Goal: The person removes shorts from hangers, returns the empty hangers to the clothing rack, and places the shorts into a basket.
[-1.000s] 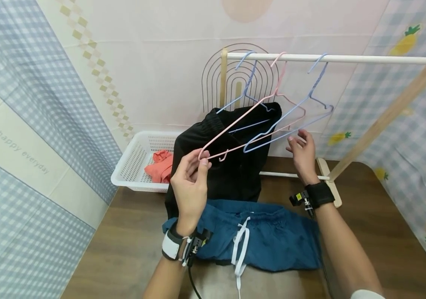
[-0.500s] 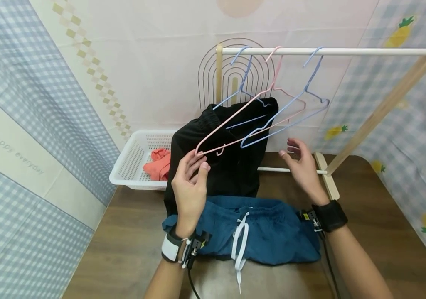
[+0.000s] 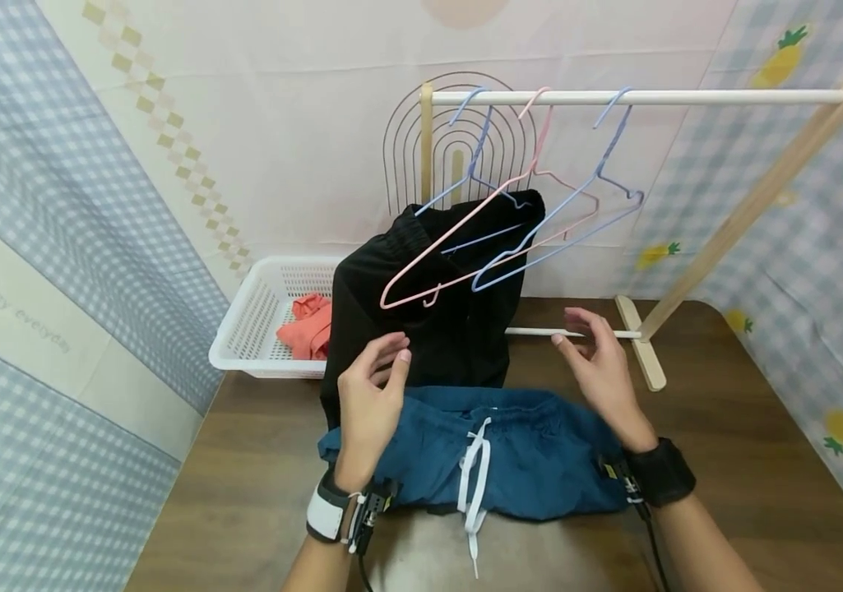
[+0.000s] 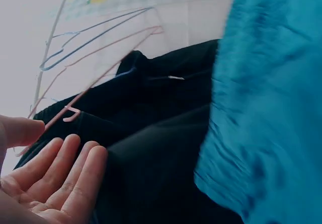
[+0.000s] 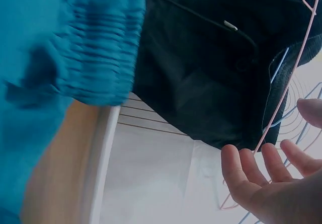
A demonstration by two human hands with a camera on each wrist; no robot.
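My left hand (image 3: pixel 372 386) hovers open and holds nothing, just below the pink hanger (image 3: pixel 458 247) and over the blue shorts (image 3: pixel 495 452) with a white drawstring. The left wrist view shows its fingers (image 4: pixel 60 176) straight beside the black garment (image 4: pixel 151 148). My right hand (image 3: pixel 599 370) is also open and empty, above the right part of the blue shorts. Its fingers (image 5: pixel 261 178) are spread near the pink hanger (image 5: pixel 282 93). The black garment (image 3: pixel 436 304) hangs on the left blue hanger (image 3: pixel 473 177). Another blue hanger (image 3: pixel 576 214) hangs on the white rail (image 3: pixel 650 97).
A white basket (image 3: pixel 258 321) with an orange cloth (image 3: pixel 306 327) stands at the back left of the brown table (image 3: pixel 747 444). The rack's wooden leg (image 3: pixel 754 205) slants down to its foot (image 3: pixel 639 341). Patterned walls close in on both sides.
My left hand let go of the pink hanger's end and dropped toward the blue shorts. My right hand also came down and back from the hangers. The pink hanger now hangs free.
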